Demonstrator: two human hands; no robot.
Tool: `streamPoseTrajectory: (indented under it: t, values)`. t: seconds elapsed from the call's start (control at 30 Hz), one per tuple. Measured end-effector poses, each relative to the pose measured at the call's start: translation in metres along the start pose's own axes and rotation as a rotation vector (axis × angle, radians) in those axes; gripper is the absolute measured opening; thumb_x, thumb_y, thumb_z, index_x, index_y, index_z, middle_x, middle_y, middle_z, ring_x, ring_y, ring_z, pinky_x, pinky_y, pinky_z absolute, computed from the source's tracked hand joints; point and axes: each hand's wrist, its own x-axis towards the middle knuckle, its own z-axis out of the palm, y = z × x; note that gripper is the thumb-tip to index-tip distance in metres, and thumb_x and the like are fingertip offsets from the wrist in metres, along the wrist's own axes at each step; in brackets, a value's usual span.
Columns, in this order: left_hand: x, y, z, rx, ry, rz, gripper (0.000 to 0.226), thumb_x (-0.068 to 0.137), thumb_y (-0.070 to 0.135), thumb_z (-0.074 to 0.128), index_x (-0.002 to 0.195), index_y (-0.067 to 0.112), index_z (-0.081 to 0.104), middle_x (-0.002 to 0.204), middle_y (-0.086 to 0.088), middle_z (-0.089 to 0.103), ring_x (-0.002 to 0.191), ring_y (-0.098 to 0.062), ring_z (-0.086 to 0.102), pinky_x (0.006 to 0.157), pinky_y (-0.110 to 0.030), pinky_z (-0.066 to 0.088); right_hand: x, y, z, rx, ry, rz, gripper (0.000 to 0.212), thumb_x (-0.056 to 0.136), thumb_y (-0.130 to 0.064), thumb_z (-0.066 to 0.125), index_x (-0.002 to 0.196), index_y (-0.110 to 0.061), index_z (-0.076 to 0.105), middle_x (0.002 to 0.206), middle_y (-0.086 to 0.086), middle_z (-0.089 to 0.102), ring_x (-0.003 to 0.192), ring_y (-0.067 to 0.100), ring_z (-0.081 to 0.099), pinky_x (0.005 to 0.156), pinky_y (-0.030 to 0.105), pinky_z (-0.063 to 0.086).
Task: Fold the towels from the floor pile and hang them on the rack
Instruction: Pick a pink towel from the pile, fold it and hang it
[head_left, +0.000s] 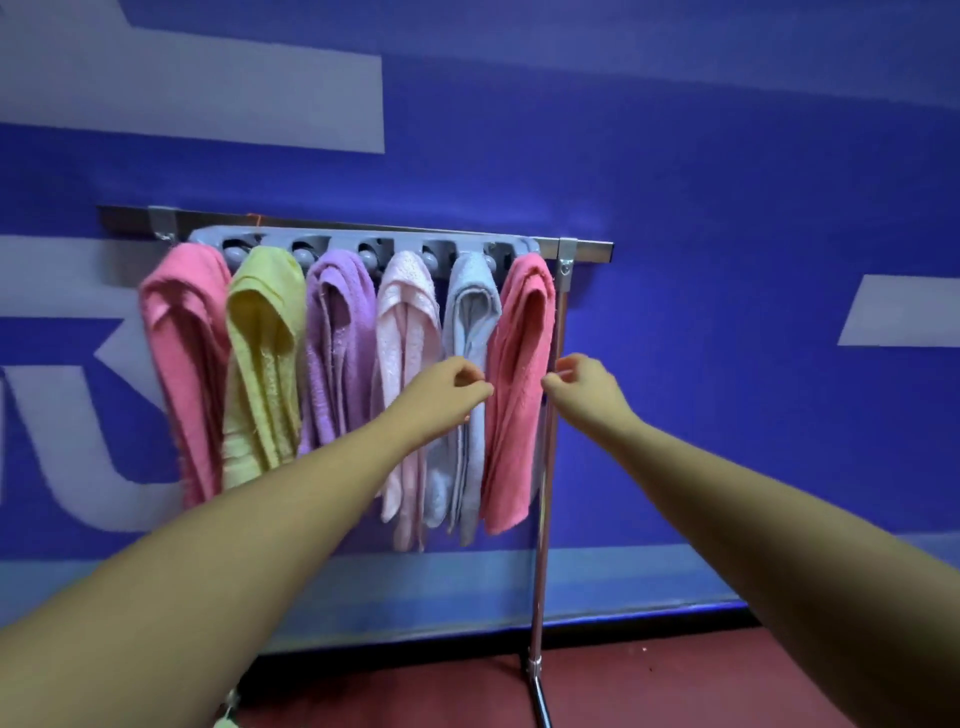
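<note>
Rightmost pink towel (519, 364) on rack (363, 241), between left hand (457, 384) and right hand (576, 382); pinching its side edges with curled fingers, arms outstretched

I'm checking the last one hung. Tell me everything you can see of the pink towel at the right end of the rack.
The rightmost pink towel looks like coral terry cloth, folded lengthwise into a narrow strip. Its top is tucked into the last slot of the grey holder, and it hangs down beside the light blue towel. The left hand and right hand meet its edges mid-height, fingers curled; a pinch can't be confirmed.
</note>
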Motion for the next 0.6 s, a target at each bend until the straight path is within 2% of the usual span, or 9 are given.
streamPoseTrajectory:
  t: [0.07,0.17,0.23,0.3,0.37,0.43,0.5,0.6]
  values:
    - [-0.026,-0.015,-0.012,0.189,0.025,-0.020,0.018,0.081,0.035,0.067,0.094,0.022,0.067,0.095,0.003,0.071,0.091,-0.015,0.066,0.084,-0.030,0.053,-0.029,0.002,0.017,-0.095,-0.028,0.009,0.020,0.091,-0.029,0.055,0.100,-0.012,0.056,0.086,0.002,0.057,0.087,0.028,0.054,0.076,0.034,0.044]
    - [-0.073,-0.044,-0.029,0.370,0.019,-0.072,0.012,0.087,0.028,0.065,0.095,0.019,0.066,0.097,-0.002,0.072,0.091,-0.018,0.065,0.083,-0.028,0.048,-0.077,0.003,0.046,-0.137,-0.101,0.053,0.038,0.088,-0.035,0.054,0.112,-0.006,0.057,0.096,0.009,0.064,0.096,0.032,0.061,0.091,0.044,0.050]
    - [-0.106,-0.066,-0.041,0.447,-0.011,-0.132,0.010,0.087,0.031,0.065,0.091,0.022,0.062,0.097,-0.004,0.072,0.092,-0.021,0.065,0.079,-0.029,0.047,-0.112,0.003,0.068,-0.166,-0.188,0.067,0.038,0.084,-0.041,0.052,0.106,-0.010,0.056,0.101,0.014,0.067,0.098,0.035,0.063,0.092,0.046,0.051]
    - [-0.140,-0.090,-0.052,0.483,-0.048,-0.191,0.016,0.088,0.033,0.064,0.096,0.019,0.063,0.100,-0.005,0.070,0.094,-0.023,0.064,0.081,-0.030,0.047,-0.143,0.006,0.093,-0.203,-0.256,0.081,0.041,0.085,-0.043,0.054,0.110,-0.010,0.057,0.111,0.016,0.066,0.104,0.036,0.062,0.092,0.044,0.051]
    - [-0.174,-0.113,-0.062,0.512,-0.076,-0.244,0.023,0.088,0.032,0.065,0.104,0.014,0.064,0.103,-0.004,0.069,0.097,-0.023,0.062,0.086,-0.032,0.048,-0.172,0.012,0.122,-0.218,-0.302,0.077,0.050,0.086,-0.044,0.054,0.120,-0.008,0.057,0.123,0.017,0.063,0.116,0.036,0.058,0.098,0.047,0.048]
    - [-0.204,-0.138,-0.070,0.540,-0.079,-0.294,0.024,0.088,0.030,0.065,0.104,0.013,0.065,0.103,-0.004,0.070,0.098,-0.024,0.062,0.088,-0.033,0.049,-0.200,0.017,0.150,-0.244,-0.368,0.078,0.054,0.087,-0.045,0.055,0.124,-0.006,0.056,0.128,0.017,0.060,0.123,0.036,0.055,0.103,0.050,0.045]
    - [-0.232,-0.166,-0.076,0.562,-0.083,-0.352,0.022,0.087,0.028,0.065,0.101,0.012,0.065,0.101,-0.007,0.070,0.097,-0.027,0.063,0.085,-0.033,0.049,-0.225,0.025,0.179,-0.278,-0.435,0.083,0.052,0.091,-0.042,0.056,0.129,-0.006,0.055,0.131,0.017,0.059,0.126,0.036,0.053,0.105,0.050,0.043]
    - [-0.270,-0.209,-0.079,0.549,-0.094,-0.431,0.021,0.087,0.023,0.064,0.101,0.008,0.065,0.098,-0.010,0.070,0.093,-0.028,0.065,0.080,-0.032,0.048,-0.259,0.039,0.219,-0.302,-0.513,0.105,0.047,0.090,-0.039,0.056,0.125,-0.008,0.057,0.132,0.016,0.058,0.125,0.036,0.054,0.103,0.048,0.043]
